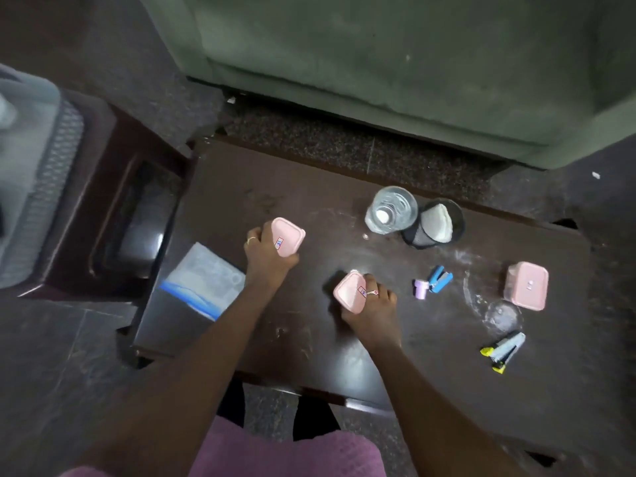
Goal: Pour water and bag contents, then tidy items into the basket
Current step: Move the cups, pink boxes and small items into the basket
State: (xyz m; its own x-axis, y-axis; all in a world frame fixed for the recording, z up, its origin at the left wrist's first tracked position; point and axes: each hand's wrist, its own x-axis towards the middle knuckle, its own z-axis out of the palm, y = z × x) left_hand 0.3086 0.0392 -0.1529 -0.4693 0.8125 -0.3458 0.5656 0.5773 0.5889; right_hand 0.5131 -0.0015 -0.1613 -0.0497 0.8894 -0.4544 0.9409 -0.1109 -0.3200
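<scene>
My left hand point(266, 256) grips a small pink lidded box point(288, 235) near the left side of the dark table point(309, 187). My right hand point(373, 304) holds a second pink box point(349, 292) at the table's middle. A third pink box point(526, 285) rests at the right. A clear glass point(392, 210) with a white cap inside stands at the back, beside a black mesh cup point(435, 223) holding a white bag. A grey woven basket point(38, 173) sits at the far left on a side table.
A purple piece point(421, 289) and a blue stapler point(438, 278) lie right of my right hand. A yellow-and-grey tool point(504, 351) lies front right. A tissue box point(206, 280) sits off the table's left edge. White powder smears the tabletop. A green sofa point(413, 63) stands behind.
</scene>
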